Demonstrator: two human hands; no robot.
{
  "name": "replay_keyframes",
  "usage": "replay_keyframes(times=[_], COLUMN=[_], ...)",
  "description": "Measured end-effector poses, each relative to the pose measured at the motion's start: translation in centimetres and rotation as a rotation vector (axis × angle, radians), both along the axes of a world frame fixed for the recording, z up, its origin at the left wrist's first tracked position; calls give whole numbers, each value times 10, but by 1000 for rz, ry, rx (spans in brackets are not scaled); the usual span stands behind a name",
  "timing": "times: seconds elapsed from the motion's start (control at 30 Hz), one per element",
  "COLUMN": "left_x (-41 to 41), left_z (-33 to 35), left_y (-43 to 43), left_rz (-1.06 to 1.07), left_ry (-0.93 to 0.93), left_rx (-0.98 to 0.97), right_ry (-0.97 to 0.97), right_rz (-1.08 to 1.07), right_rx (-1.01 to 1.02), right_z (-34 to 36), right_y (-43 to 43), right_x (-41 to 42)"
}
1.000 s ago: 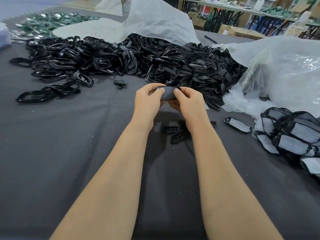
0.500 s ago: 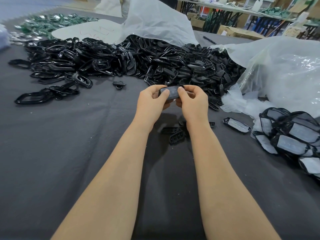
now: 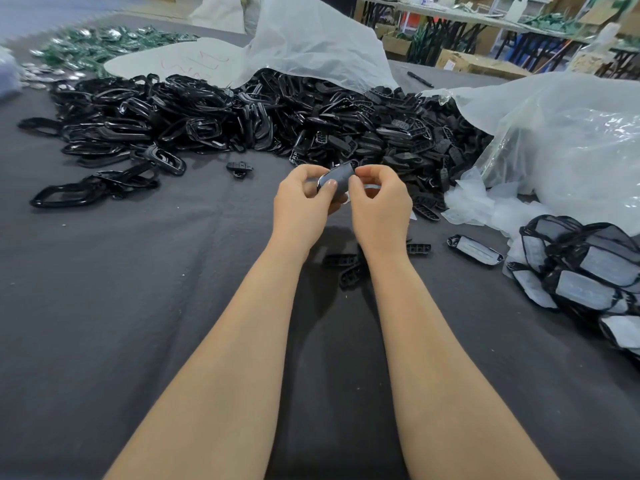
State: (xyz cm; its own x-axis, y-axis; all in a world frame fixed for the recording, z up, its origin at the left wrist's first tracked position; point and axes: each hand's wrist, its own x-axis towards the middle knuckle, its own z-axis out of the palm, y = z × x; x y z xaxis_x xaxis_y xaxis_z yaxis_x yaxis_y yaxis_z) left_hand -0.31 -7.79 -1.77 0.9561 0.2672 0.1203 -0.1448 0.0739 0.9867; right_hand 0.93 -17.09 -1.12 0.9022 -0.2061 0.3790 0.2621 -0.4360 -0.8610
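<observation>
A small black plastic shell piece (image 3: pixel 338 176) with a grey face is held up above the dark cloth-covered table (image 3: pixel 138 289). My left hand (image 3: pixel 303 202) grips its left end, thumb on the front. My right hand (image 3: pixel 381 202) pinches its right edge with curled fingers. Below my wrists lie a few loose black button inserts (image 3: pixel 349 271). Behind my hands spreads a big heap of black plastic parts (image 3: pixel 277 119).
Black frames (image 3: pixel 86 192) lie loose at the left. A pile of film-covered black pieces (image 3: pixel 588 271) sits at the right, one single piece (image 3: pixel 475 249) beside it. Clear plastic bags (image 3: pixel 561 140) and a white bag (image 3: pixel 311 43) cover the back. Green parts (image 3: pixel 97 43) lie far left.
Both hands have turned the piece from lying flat between them to tilted, its grey face now showing. The hands stayed in about the same place.
</observation>
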Motion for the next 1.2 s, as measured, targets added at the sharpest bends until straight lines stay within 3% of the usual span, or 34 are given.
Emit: replay_keyframes(times=[0.23, 0.33, 0.8, 1.0, 1.2], left_x=[0, -1, 0, 2, 1], left_z=[-1, -1, -1, -1, -1], left_y=[-3, -4, -3, -2, -1], left_rz=[12, 18, 46, 69, 30], left_ry=[-28, -41, -50, 42, -7], left_rx=[160, 205, 239, 17, 48], right_ry=[66, 34, 76, -82, -58], right_rz=[-33, -44, 40, 13, -40], right_rx=[121, 84, 54, -82, -56], right_z=[-1, -2, 1, 0, -3], right_y=[3, 2, 1, 7, 1], right_x=[3, 3, 4, 0, 2])
